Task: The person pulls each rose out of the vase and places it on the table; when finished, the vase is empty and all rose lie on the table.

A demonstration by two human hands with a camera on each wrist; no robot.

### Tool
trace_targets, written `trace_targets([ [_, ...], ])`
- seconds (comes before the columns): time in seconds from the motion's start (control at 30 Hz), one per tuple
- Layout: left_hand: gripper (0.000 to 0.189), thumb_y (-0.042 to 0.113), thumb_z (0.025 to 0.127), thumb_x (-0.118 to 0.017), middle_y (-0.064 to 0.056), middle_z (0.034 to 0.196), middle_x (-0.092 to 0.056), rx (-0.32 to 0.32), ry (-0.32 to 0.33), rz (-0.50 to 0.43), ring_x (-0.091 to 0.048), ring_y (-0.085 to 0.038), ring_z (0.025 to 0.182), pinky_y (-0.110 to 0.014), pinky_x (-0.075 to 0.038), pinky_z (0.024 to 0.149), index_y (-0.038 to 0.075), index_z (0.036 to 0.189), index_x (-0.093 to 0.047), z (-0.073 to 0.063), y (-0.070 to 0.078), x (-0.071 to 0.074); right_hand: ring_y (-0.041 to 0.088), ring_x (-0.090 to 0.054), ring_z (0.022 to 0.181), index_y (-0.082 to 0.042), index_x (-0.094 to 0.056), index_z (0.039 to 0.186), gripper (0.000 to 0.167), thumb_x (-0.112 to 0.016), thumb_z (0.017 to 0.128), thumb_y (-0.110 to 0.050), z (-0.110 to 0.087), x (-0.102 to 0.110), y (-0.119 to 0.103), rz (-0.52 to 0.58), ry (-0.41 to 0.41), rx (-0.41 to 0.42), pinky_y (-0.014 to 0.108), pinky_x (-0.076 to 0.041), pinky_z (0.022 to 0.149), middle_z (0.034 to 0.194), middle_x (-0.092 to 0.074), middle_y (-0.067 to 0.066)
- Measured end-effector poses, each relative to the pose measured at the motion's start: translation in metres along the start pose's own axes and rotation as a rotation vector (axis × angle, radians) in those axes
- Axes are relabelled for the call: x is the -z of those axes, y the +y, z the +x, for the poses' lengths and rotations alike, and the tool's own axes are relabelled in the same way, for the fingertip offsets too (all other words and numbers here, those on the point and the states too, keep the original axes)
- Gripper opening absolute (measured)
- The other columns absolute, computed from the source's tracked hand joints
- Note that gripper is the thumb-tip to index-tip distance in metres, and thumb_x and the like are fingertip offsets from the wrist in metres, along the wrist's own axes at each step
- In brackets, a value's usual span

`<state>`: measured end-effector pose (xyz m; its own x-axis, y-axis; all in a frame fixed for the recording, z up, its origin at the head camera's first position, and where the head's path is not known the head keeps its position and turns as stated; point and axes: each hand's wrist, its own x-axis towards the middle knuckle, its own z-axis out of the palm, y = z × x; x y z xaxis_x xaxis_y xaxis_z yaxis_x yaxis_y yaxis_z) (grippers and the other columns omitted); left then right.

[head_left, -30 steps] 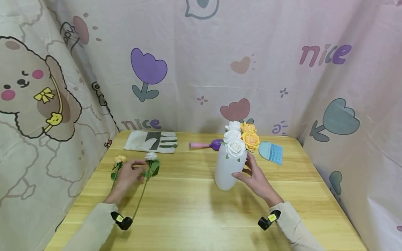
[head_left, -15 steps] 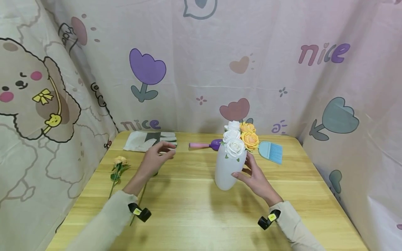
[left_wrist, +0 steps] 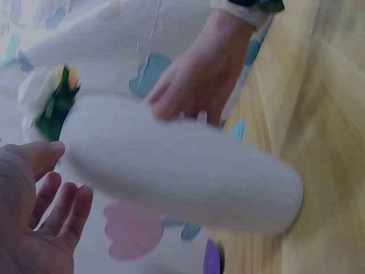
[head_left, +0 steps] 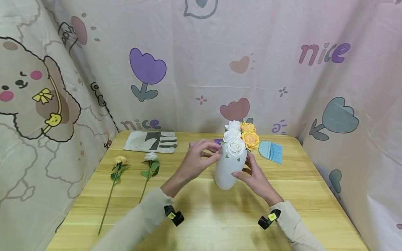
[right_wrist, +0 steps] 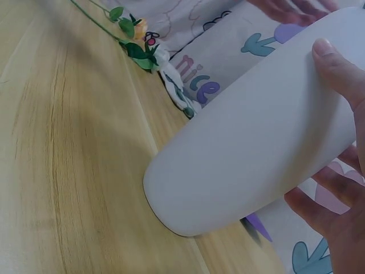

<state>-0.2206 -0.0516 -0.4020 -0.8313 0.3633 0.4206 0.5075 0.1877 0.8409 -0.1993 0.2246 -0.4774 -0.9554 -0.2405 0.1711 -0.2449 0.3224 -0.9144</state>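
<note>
A white vase stands upright on the wooden table, holding several white roses and yellow roses. My right hand grips its right side, thumb in front and fingers behind, as the right wrist view also shows around the vase. On the opposite side, my left hand is at the vase's upper edge with parted fingers and nothing in them. From the left wrist, the left hand appears beside the mouth of the vase, its fingertips close to the wall there.
Two long-stemmed flowers, a yellow rose and a white rose, lie on the left. Behind them lies a white and grey glove. A purple scoop is partly hidden by my left hand. A ribbed light blue tool lies back right.
My left hand has left the white rose lying on the left and moved right, up to the vase's upper edge. The right hand has stayed on the vase.
</note>
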Motion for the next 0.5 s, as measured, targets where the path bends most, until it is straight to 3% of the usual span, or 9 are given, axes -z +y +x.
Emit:
trace_targets([
  [0.1,0.029,0.006,0.096,-0.081,-0.014,0.132,-0.067,-0.061,0.009,0.012,-0.07,-0.027,0.111,-0.038,-0.066,0.093,0.002,0.124,-0.075,0.004,0.005,-0.014,0.044,-0.043,0.155,-0.026,-0.019,0.173,0.092,-0.079,0.103,-0.023,0.0,0.0,0.001,-0.01,0.0,0.003,0.065,-0.045,0.122,0.173,-0.036,0.013],
  [0.27,0.03,0.004,0.091,-0.086,-0.014,0.124,-0.065,-0.104,0.065,0.072,-0.065,-0.024,0.109,-0.035,-0.062,0.092,0.001,0.12,-0.077,0.009,0.009,-0.029,0.043,-0.043,0.155,-0.029,-0.02,0.173,0.092,-0.079,0.102,-0.023,0.0,0.0,0.0,0.002,0.005,0.001,0.064,-0.044,0.121,0.173,-0.036,0.012],
  [0.5,0.036,0.014,0.089,-0.092,-0.012,0.119,-0.066,-0.203,0.161,0.271,-0.057,-0.027,0.11,-0.04,-0.055,0.095,0.002,0.121,-0.081,0.01,0.013,-0.043,0.042,-0.042,0.156,-0.03,-0.02,0.173,0.093,-0.08,0.102,-0.024,0.0,-0.001,-0.001,0.017,0.005,0.007,0.064,-0.043,0.121,0.174,-0.036,0.01],
])
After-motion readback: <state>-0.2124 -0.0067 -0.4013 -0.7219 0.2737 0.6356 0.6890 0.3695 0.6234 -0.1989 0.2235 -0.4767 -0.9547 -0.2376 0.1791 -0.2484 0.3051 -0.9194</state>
